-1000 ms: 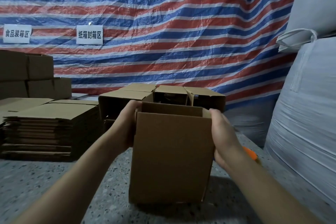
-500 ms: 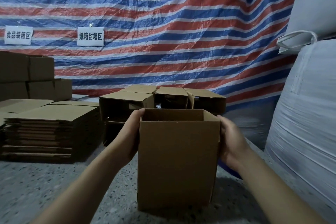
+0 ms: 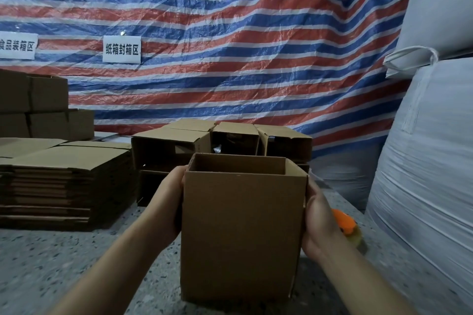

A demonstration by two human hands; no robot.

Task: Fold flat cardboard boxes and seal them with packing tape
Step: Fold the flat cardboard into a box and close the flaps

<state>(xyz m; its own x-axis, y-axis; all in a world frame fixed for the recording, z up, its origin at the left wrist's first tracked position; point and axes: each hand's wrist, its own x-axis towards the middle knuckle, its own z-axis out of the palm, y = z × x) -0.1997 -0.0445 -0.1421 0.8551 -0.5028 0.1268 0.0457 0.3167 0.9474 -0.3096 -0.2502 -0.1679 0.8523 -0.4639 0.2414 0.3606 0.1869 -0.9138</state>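
Left hand [image 3: 170, 202] and right hand [image 3: 316, 220] press on opposite side walls of the box [image 3: 243, 233], which stands upright on the table [image 3: 64, 263], long axis vertical, mouth open. We note the tape dispenser [image 3: 346, 229] just beyond our right hand, the nearer one.

My one view is head-worn, facing forward and slightly down across the table [image 3: 51, 263] toward the tarp [image 3: 230, 59] (box [image 3: 243, 225] very close).

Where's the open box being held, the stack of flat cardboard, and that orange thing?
Open box [image 3: 240, 233]: head view, front wall.
Stack of flat cardboard [image 3: 69, 161]: head view, top sheet.
Orange thing [image 3: 345, 224]: head view, its orange top.
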